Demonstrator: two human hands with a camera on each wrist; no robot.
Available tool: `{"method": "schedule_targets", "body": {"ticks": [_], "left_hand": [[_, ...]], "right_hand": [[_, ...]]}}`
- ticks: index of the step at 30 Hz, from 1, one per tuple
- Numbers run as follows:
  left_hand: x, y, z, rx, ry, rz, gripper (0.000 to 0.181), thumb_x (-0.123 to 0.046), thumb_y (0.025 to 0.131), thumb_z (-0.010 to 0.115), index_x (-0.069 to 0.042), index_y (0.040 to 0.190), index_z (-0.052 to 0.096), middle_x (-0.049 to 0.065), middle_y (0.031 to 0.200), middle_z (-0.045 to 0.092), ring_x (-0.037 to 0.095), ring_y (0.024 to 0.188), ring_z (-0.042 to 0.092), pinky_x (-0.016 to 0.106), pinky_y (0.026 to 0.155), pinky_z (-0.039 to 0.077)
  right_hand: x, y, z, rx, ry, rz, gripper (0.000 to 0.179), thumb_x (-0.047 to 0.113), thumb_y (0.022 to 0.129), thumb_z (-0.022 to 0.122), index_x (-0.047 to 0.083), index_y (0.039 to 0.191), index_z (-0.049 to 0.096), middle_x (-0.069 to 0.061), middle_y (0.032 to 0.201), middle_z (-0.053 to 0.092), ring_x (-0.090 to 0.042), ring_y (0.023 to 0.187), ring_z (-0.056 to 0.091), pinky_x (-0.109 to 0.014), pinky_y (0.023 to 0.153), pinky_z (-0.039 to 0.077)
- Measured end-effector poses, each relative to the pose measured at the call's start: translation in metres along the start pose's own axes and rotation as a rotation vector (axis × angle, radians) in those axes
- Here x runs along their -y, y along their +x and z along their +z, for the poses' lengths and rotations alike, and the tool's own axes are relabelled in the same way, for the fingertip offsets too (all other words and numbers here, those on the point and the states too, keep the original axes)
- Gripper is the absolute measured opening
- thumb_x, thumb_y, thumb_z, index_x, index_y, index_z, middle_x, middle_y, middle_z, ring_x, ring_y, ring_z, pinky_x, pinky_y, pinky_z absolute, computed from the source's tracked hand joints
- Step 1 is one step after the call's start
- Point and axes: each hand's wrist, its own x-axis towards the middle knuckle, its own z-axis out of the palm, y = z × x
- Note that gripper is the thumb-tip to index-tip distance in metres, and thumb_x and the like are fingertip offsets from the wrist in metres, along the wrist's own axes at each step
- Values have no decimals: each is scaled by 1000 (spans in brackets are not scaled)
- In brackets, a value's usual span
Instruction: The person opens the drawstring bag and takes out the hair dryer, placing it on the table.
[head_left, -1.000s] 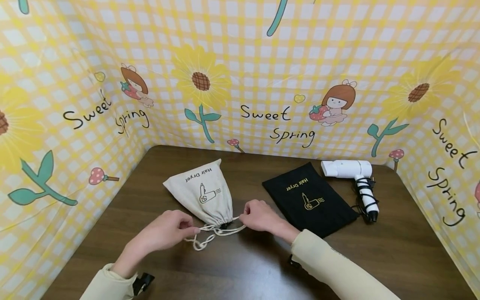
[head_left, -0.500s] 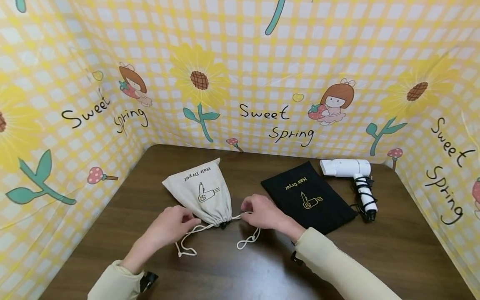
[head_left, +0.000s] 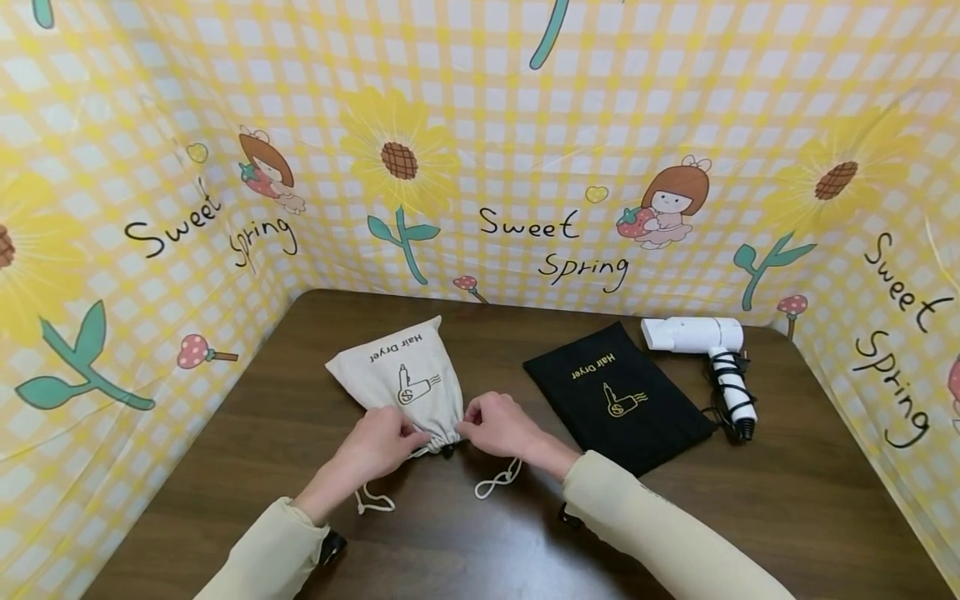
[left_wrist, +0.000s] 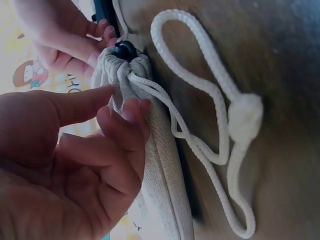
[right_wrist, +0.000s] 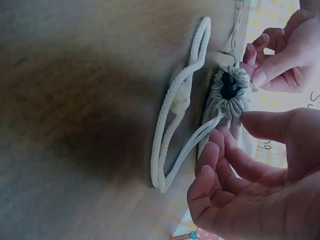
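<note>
The cloth bag (head_left: 411, 375) lies on the table (head_left: 450, 542), printed side up, its gathered mouth toward the person. The left hand (head_left: 381, 442) and the right hand (head_left: 501, 423) each pinch the gathered rim between thumb and fingers, from opposite sides. The cloth looks soft and limp, unlikely to slip or break; the bulge suggests something firmer inside, so it may carry some weight. The puckered rim seems a sure place to grip, while the knotted cord (left_wrist: 245, 119) should give a good pull at its loops. What fills the bag is hidden; a black tip (right_wrist: 229, 87) pokes from the mouth, too little to identify. In the head view the left hand covers part of the rim and cord.
</note>
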Motion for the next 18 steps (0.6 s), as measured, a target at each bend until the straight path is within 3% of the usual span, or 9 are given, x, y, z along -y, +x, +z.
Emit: {"method": "schedule_targets", "body": {"ticks": [5,7,8,12,14,15,18], "left_hand": [[3,4,3,20,2,-19,54,-26,97,78,-15,52,49,-9,48,37,13,47,42,32,50,35],[18,11,13,19,4,2,55,-34,97,77,-19,51,50,-12,46,37,11,45,42,33,49,37],[28,17,20,22,1,9,56,-38,97,77,-20,51,50,-13,45,37,10,44,42,33,48,37],[40,25,29,20,1,24,58,-44,96,76,-21,50,50,-15,43,36,10,43,42,35,48,39],[44,31,34,26,-3,20,58,-43,96,76,-18,51,50,-11,45,37,13,44,43,34,48,38],[44,32,35,26,0,20,57,-41,97,76,-18,51,49,-10,45,38,14,45,44,35,49,38],[62,45,49,10,-10,51,56,-43,95,76,-21,52,48,-11,46,39,14,46,45,33,48,35]], "right_hand": [[-9,6,5,5,-11,5,25,26,97,74,16,74,72,6,67,63,-14,64,59,-33,64,50],[-27,15,18,-20,-11,-25,28,32,98,74,19,73,70,9,66,61,-12,62,58,-32,61,49],[-27,16,19,-19,-9,-22,28,32,98,74,19,73,70,8,66,62,-13,62,58,-32,61,49],[-17,12,15,-14,5,3,27,27,98,75,17,74,67,6,66,60,-13,61,56,-31,60,47],[2,3,3,7,7,29,25,19,97,75,13,75,66,4,67,61,-15,62,57,-32,62,48],[-9,8,9,-10,-2,-2,26,23,98,75,15,75,66,5,67,59,-13,62,55,-30,61,46],[-9,9,8,-14,0,-20,27,22,98,74,15,74,65,6,66,58,-14,62,55,-32,62,47]]}}
